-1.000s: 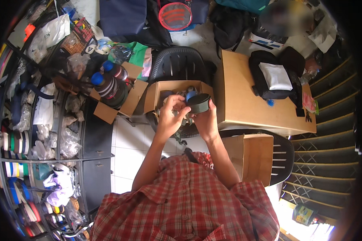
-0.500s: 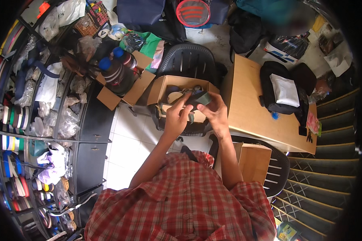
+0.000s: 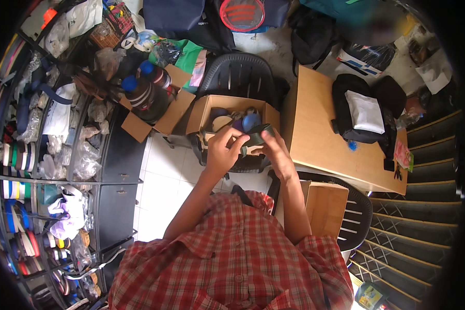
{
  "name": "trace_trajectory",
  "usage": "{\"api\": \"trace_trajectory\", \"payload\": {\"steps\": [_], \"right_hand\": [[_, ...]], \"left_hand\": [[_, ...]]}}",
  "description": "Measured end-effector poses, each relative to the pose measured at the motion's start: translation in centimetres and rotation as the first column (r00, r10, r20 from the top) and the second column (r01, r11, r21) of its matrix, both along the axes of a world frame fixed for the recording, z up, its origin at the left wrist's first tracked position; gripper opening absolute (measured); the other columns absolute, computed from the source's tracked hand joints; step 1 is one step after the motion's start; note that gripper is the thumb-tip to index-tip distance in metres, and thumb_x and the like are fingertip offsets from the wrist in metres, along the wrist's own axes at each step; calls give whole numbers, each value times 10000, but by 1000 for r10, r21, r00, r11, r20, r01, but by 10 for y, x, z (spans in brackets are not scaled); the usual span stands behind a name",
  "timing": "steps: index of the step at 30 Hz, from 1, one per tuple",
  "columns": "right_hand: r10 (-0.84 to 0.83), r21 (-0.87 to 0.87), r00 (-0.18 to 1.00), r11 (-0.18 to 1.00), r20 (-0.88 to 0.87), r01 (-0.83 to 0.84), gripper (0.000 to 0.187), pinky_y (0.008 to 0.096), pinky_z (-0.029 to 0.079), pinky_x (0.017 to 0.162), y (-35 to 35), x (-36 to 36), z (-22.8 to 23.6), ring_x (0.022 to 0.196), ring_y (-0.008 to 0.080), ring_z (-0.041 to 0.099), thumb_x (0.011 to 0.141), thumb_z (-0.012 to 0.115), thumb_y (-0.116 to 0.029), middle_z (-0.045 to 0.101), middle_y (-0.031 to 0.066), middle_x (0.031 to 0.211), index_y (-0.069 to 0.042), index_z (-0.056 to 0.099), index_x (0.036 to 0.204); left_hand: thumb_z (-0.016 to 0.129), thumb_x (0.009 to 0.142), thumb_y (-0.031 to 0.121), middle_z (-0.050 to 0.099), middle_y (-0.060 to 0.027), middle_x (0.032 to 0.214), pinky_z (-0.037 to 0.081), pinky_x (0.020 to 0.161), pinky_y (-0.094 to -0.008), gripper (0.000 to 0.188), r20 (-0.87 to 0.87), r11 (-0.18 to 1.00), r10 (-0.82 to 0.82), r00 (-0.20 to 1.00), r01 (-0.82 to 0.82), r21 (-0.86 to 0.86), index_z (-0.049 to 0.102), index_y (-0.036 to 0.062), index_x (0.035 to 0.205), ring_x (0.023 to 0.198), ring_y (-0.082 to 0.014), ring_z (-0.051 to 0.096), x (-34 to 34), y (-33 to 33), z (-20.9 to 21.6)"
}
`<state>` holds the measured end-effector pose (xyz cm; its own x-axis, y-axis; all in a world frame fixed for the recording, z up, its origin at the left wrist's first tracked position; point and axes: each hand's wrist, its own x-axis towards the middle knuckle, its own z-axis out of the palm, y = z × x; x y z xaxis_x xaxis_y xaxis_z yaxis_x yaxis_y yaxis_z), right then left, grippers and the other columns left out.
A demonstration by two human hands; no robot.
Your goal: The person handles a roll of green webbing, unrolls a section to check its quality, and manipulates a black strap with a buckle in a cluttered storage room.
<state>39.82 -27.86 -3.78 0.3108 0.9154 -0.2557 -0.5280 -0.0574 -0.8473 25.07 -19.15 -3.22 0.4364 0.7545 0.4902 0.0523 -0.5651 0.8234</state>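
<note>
A dark green roll of webbing strap [image 3: 260,134] is held between my hands, over the near edge of an open cardboard box [image 3: 198,115]. My right hand [image 3: 279,156] is closed around the roll's right side. My left hand [image 3: 223,151] pinches at its left side, where a short loose piece of strap seems to hang below the fingers. Inside the box lie several rolls, among them a blue roll [image 3: 251,122] and a cream roll [image 3: 222,123]. The box rests on a black chair [image 3: 238,64].
Racks [image 3: 120,182] of strap rolls and plastic bags line the left. Blue-capped bottles [image 3: 142,98] stand in another carton. On the right, a wooden table [image 3: 315,129] bears a black backpack [image 3: 346,85]. A second chair [image 3: 360,217] and a folding metal gate [image 3: 413,227] are nearby.
My hands have come slightly lower and nearer to me with the green roll, which has turned. More of the rolls in the box, including the blue one, now show.
</note>
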Motion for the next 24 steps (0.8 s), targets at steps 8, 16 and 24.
{"api": "trace_trajectory", "payload": {"steps": [8, 16, 24], "right_hand": [[-246, 8, 969, 969, -39, 246, 568, 309, 509, 739, 26, -21, -12, 826, 187, 618, 840, 697, -414, 616, 139, 1031, 30, 513, 1143], [-57, -51, 969, 998, -239, 46, 544, 307, 443, 747, 57, -23, -14, 935, 166, 593, 895, 537, -555, 621, 71, 1048, -81, 537, 1163], [-309, -44, 928, 951, -208, 307, 596, 403, 451, 984, 120, -40, -23, 1085, 233, 578, 947, 422, -565, 622, 113, 1107, -29, 547, 1176]], "left_hand": [[704, 849, 109, 629, -69, 800, 456, 584, -225, 163, 249, 854, 33, 968, 102, -510, 600, -17, 840, 637, -82, 577, 9, -1, -20], [656, 884, 103, 557, -57, 971, 468, 675, -242, 212, 154, 888, -31, 988, 98, -449, 643, -23, 1054, 756, -102, 557, 2, 37, -31], [756, 765, 95, 606, -114, 1065, 504, 717, -309, 305, 64, 994, 10, 998, -17, 111, 666, -3, 1039, 889, -236, 612, 12, 81, -41]]}}
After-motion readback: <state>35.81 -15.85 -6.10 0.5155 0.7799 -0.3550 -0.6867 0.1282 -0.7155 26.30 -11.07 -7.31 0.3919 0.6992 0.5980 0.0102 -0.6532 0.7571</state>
